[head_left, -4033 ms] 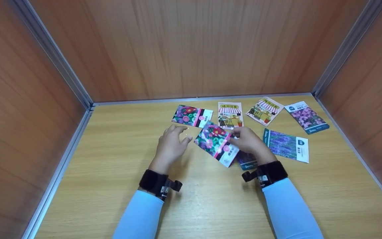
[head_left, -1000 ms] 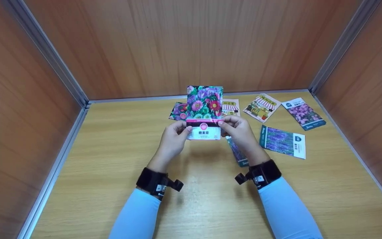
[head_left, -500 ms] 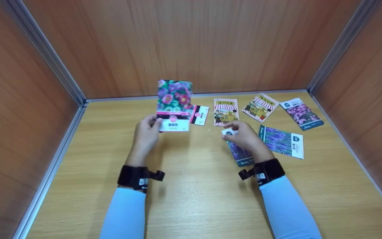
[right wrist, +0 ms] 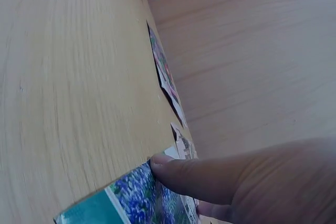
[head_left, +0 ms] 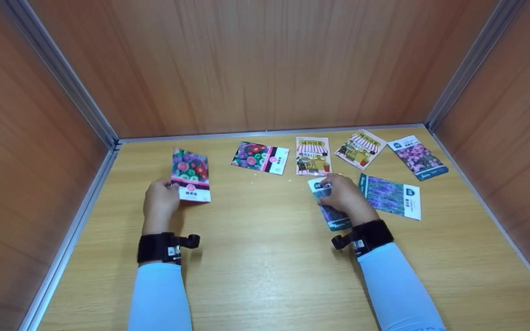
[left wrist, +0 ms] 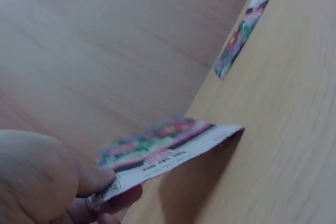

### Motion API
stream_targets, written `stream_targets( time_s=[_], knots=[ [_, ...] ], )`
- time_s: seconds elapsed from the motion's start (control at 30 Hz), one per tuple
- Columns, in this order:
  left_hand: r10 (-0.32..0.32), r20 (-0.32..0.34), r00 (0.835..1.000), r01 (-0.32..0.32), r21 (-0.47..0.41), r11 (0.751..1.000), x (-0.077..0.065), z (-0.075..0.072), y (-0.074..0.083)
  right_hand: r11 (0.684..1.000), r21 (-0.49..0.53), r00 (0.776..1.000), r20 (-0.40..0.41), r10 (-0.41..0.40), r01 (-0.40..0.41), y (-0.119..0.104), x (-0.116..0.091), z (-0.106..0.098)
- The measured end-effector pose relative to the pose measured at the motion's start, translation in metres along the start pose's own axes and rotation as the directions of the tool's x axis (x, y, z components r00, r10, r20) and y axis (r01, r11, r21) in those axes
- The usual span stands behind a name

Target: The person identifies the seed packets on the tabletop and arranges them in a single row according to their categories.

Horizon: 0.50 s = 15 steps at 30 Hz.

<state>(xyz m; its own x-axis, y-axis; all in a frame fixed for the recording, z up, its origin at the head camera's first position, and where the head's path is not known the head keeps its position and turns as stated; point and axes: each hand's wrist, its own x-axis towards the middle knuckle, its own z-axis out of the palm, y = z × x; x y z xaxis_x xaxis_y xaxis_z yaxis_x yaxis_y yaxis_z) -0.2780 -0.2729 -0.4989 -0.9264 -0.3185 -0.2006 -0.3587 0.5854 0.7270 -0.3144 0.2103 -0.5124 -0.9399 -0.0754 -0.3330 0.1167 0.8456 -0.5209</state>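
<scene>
Head view, left hand [head_left: 160, 202]: thumb on top and fingers beneath, pinching the near left corner of a packet.
Mixed-flower packet [head_left: 191, 174]: in that pinch, reaching right and away from it, tilted (the left wrist view shows a shadow under it; whether its far edge touches the table [head_left: 256, 257] I cannot tell).
Second mixed-flower packet [head_left: 260, 157]: lying sideways between the two grips, farther back than both.
Striped-awning shop packet [head_left: 313, 156]: just beyond the right-hand grip, a little left, lower edge near the fingertips.
Lavender packet [head_left: 334, 216]: under the right hand, white end pointing away from the wrist.
Right hand [head_left: 348, 196]: gripping the lavender packet between thumb and fingers.
Second shop packet [head_left: 360, 149]: slanted, beyond the right-hand grip and slightly right.
Second lavender packet [head_left: 390, 196]: sideways, just right of that grip.
Pink-flower packet [head_left: 418, 157]: farther right and back from it, at a slant.
</scene>
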Motion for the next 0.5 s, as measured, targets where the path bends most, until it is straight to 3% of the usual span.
stream_targets(
  time_s=[0.23, 0.5],
  knots=[
    [-0.198, 0.029, 0.980, 0.191, 0.148, 0.970, 0.003, -0.006, -0.017, 1.000, -0.001, 1.000, -0.002, -0.003, 0.003, 0.007, 0.004, 0.000],
    [-0.174, -0.060, 0.983, 0.184, 0.278, 0.943, -0.001, -0.006, -0.024, 0.998, -0.035, 0.998, -0.031, -0.053, 0.052, 0.011, 0.002, 0.001]
  ],
)
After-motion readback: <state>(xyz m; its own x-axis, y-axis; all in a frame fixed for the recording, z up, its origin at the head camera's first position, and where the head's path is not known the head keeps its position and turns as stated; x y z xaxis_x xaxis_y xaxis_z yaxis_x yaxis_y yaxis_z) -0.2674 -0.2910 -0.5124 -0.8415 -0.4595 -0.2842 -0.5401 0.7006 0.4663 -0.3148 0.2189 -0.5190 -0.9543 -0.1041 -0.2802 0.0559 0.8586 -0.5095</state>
